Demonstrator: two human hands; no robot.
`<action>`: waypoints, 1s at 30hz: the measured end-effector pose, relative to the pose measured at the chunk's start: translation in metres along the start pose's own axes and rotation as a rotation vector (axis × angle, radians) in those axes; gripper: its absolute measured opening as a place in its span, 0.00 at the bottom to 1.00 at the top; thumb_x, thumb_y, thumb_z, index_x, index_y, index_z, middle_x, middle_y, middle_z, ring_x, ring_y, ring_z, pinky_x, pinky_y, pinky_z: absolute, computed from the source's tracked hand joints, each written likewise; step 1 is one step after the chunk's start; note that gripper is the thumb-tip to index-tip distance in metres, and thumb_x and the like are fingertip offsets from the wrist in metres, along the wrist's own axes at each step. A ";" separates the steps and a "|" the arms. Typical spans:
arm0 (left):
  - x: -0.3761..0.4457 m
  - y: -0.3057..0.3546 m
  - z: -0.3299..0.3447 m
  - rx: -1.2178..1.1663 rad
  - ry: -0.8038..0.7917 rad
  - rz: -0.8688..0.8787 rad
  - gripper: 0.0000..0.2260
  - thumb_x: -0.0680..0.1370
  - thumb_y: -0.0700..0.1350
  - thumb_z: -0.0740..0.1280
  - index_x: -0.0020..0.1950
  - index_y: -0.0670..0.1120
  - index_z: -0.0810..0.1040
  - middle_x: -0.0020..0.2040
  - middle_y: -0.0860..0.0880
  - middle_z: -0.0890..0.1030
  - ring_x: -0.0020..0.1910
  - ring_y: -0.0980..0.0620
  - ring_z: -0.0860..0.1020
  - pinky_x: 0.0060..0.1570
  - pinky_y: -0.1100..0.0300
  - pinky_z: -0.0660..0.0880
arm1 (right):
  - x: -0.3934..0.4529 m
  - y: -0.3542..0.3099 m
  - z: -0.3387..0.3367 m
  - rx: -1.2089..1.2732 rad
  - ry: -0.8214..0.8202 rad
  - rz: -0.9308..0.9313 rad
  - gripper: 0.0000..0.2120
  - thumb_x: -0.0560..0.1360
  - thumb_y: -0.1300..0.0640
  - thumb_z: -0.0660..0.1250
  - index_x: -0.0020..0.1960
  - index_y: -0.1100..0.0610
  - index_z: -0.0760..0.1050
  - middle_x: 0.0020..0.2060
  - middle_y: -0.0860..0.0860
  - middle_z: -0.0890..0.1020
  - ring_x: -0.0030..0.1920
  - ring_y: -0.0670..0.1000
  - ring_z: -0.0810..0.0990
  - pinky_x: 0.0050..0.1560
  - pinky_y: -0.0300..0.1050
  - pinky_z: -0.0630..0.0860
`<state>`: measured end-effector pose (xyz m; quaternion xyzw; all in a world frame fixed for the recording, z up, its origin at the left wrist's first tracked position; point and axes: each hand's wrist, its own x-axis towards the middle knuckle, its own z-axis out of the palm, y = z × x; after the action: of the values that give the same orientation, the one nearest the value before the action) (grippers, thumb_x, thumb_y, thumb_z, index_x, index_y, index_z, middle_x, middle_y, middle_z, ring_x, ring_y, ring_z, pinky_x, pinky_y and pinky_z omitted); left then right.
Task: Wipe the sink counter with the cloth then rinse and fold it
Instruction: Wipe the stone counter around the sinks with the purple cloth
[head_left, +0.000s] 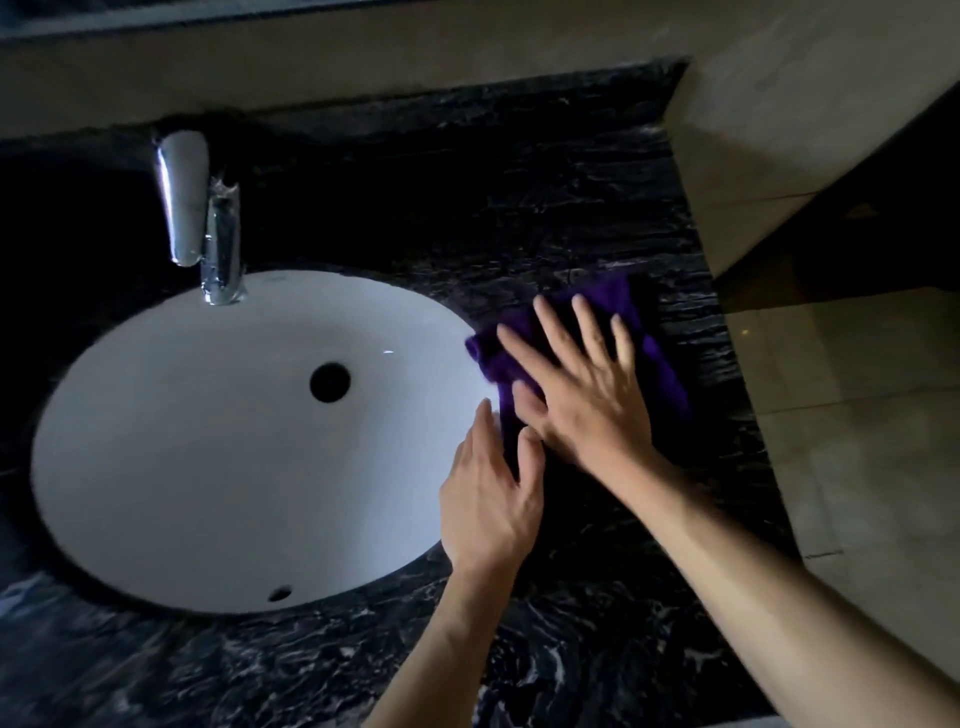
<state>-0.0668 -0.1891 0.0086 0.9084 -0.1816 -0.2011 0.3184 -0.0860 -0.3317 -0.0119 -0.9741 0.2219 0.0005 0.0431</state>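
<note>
A purple cloth (660, 358) lies on the black marble counter (545, 197) just right of the white oval sink (208, 441). One corner of the cloth hangs over the sink's right rim. My right hand (582, 384) rests flat on the cloth with fingers spread, pressing it down. My left hand (491, 493) is beside it at the sink's rim, fingers straight, its fingertips touching the cloth's near-left edge. Whether the left hand pinches the cloth is hard to see in the dim light.
A chrome faucet (197, 208) stands behind the sink at the left. The counter ends at a straight right edge (737, 364), with tiled floor (857, 441) beyond. A beige wall (363, 62) runs along the back.
</note>
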 end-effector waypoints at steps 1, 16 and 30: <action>0.000 0.000 0.000 -0.002 -0.006 -0.005 0.22 0.81 0.63 0.52 0.72 0.55 0.66 0.63 0.52 0.80 0.63 0.50 0.78 0.56 0.51 0.75 | -0.036 0.000 -0.002 -0.001 -0.027 0.020 0.29 0.80 0.37 0.55 0.80 0.37 0.56 0.83 0.51 0.55 0.81 0.63 0.55 0.77 0.69 0.52; 0.043 0.033 0.025 -0.106 0.040 -0.117 0.20 0.80 0.64 0.54 0.63 0.51 0.64 0.59 0.46 0.79 0.60 0.41 0.76 0.54 0.47 0.73 | 0.068 0.119 -0.009 0.076 -0.021 0.343 0.29 0.77 0.37 0.51 0.78 0.35 0.58 0.83 0.49 0.56 0.81 0.61 0.54 0.73 0.67 0.65; 0.044 0.037 0.018 -0.250 0.034 -0.187 0.12 0.80 0.62 0.55 0.59 0.58 0.65 0.52 0.61 0.71 0.49 0.56 0.71 0.50 0.56 0.66 | -0.104 0.020 -0.016 0.008 -0.169 0.189 0.30 0.76 0.35 0.57 0.78 0.36 0.61 0.81 0.54 0.60 0.79 0.67 0.59 0.71 0.74 0.59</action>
<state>-0.0456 -0.2448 0.0090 0.8779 -0.0643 -0.2354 0.4120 -0.1890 -0.3059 0.0050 -0.9452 0.3083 0.0858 0.0654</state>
